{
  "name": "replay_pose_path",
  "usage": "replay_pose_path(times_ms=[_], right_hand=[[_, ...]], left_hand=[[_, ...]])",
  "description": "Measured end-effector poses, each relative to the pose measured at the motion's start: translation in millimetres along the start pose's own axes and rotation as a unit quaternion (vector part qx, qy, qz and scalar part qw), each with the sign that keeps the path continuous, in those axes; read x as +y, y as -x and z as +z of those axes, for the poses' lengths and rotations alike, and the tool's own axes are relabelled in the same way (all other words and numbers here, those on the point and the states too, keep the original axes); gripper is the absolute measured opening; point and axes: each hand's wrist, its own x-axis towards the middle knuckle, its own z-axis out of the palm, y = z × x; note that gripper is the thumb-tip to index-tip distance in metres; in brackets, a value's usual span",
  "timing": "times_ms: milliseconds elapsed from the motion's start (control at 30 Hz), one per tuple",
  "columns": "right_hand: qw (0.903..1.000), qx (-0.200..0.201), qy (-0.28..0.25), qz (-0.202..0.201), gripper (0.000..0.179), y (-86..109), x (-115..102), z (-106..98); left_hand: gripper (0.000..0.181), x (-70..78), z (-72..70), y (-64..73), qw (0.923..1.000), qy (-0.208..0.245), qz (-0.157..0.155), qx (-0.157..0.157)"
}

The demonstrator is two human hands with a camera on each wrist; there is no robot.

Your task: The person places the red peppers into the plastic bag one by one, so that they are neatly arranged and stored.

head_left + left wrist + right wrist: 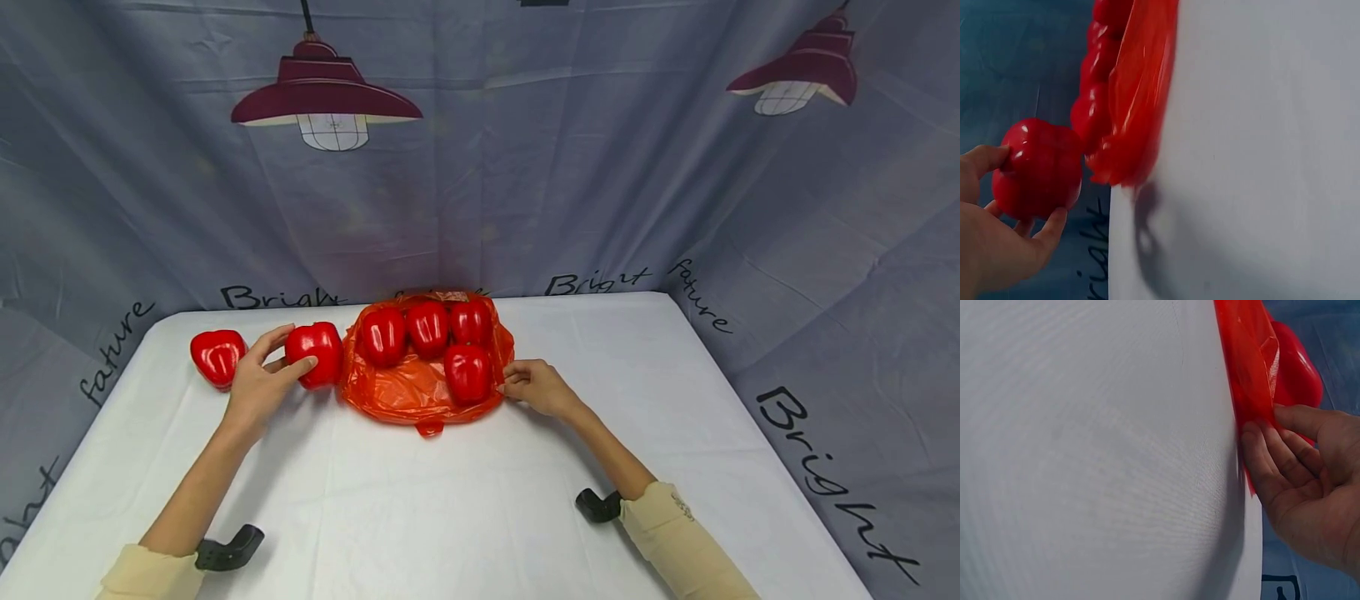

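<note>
My left hand (262, 379) grips a glossy red bell pepper (315, 354) between thumb and fingers, just left of an orange-red plastic bag (405, 396). In the left wrist view this pepper (1038, 169) appears raised off the table. The bag lies spread with its mouth facing up, and several red bell peppers (429, 329) sit inside, toward its back and right side. At the bag's right edge, my right hand (543, 387) pinches the rim; the right wrist view shows thumb and fingers on the thin plastic (1250, 369). Another red pepper (218, 358) lies on the table beyond my left hand.
A white cloth covers the table (450, 517). Behind and beside it hangs a grey-blue curtain (480, 183) printed with lamps and lettering. Black wrist mounts (231, 550) stick out near both sleeves, low over the table.
</note>
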Motion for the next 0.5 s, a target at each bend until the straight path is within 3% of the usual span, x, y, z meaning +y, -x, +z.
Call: replay_pose_path(times_ms=[267, 500], right_hand=[[0.9999, 0.006, 0.006, -0.007, 0.019, -0.5, 1.5, 0.4], [0.9997, 0.002, 0.004, -0.025, 0.015, 0.3, 3.1, 0.0]], left_hand=[[0.07, 7.2, 33.7, 6.0, 0.9971, 0.036, 0.001, -0.067], [0.066, 3.5, 65.8, 10.0, 0.9944, 0.023, 0.014, -0.102]])
